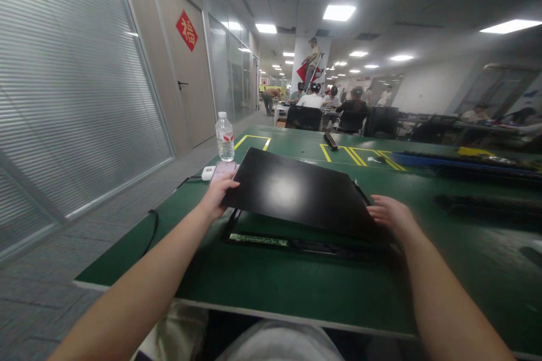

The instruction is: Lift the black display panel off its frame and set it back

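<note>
A thin, glossy black panel [288,189], like a flat screen sheet, is held tilted above the green table, with a ceiling light reflected on it. My left hand [218,197] grips its left edge, thumb on top and fingers partly hidden beneath. At the right edge is my right hand [392,214], its fingers against the panel's side. Under the panel lies a black frame [313,248], mostly covered. A green circuit board strip [259,240] shows along the frame's near side.
On the green table [296,287], a water bottle [225,138], a phone [223,170] and a white charger [207,173] stand or lie at left. A dark strip-shaped part [331,141] lies at the back, near yellow tape. Blue trays [423,159] are at right. People sit beyond.
</note>
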The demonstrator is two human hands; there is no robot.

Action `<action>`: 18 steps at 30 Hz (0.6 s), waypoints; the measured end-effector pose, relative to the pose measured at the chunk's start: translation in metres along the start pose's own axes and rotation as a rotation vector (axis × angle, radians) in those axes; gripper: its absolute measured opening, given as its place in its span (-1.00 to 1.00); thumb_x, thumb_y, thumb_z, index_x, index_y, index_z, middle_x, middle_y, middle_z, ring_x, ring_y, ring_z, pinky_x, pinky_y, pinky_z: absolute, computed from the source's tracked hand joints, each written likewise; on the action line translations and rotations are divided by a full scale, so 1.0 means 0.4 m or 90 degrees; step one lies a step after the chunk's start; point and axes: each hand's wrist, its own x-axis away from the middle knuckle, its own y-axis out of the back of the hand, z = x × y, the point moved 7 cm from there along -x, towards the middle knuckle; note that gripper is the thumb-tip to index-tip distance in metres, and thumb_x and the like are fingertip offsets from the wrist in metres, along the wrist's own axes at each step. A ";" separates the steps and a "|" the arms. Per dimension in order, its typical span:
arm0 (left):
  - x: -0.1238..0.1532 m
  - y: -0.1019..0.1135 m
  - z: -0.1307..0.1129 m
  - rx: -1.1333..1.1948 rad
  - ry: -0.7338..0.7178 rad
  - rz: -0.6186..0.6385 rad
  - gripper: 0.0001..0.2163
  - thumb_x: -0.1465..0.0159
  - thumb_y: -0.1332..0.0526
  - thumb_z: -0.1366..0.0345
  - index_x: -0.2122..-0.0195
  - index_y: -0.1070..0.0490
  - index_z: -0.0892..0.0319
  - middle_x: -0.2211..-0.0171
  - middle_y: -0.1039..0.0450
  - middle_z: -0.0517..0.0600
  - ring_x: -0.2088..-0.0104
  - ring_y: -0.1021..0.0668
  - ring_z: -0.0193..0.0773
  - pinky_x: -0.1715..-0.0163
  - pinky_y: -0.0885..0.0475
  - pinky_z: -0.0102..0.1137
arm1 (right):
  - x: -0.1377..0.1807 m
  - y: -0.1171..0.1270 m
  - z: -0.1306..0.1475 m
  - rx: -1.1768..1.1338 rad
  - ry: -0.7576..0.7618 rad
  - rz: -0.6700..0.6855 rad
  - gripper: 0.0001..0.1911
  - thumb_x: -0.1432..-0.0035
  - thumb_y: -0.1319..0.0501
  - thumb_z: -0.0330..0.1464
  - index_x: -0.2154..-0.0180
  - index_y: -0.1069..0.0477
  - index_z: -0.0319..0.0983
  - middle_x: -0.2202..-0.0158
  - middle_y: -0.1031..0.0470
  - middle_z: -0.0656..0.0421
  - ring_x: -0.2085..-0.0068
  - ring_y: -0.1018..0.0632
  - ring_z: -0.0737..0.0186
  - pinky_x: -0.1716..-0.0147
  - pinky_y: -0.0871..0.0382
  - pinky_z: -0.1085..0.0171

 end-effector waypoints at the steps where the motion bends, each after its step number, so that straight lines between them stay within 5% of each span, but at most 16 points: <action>1: 0.001 -0.002 0.003 -0.007 0.001 -0.002 -0.42 0.12 -0.27 0.46 -0.02 -0.51 0.30 0.35 -0.63 0.04 0.36 -0.64 -0.09 0.41 -0.50 -0.37 | 0.000 0.003 0.003 0.013 0.009 -0.007 -0.68 -0.03 -0.20 -0.44 0.11 -0.46 -0.26 0.46 -0.60 0.06 0.47 -0.59 0.21 0.52 -0.39 0.33; 8: 0.008 -0.018 0.038 -0.047 0.039 -0.022 -0.52 0.16 -0.26 0.50 0.13 -0.56 0.26 0.44 -0.61 0.00 0.47 -0.60 -0.19 0.48 -0.45 -0.43 | -0.015 0.032 0.005 0.114 0.058 -0.080 -0.65 0.04 -0.20 -0.34 0.17 -0.53 -0.27 0.48 -0.60 0.05 0.51 -0.49 0.23 0.57 -0.18 0.33; 18: 0.015 -0.029 0.072 -0.075 0.082 -0.022 -0.55 0.12 -0.21 0.55 0.14 -0.52 0.24 0.45 -0.60 -0.03 0.50 -0.59 -0.23 0.50 -0.46 -0.42 | -0.014 0.049 0.009 0.133 0.074 -0.131 -0.73 0.11 -0.24 -0.30 0.31 -0.52 -0.26 0.55 -0.57 0.02 0.41 -0.59 0.08 0.46 -0.36 0.25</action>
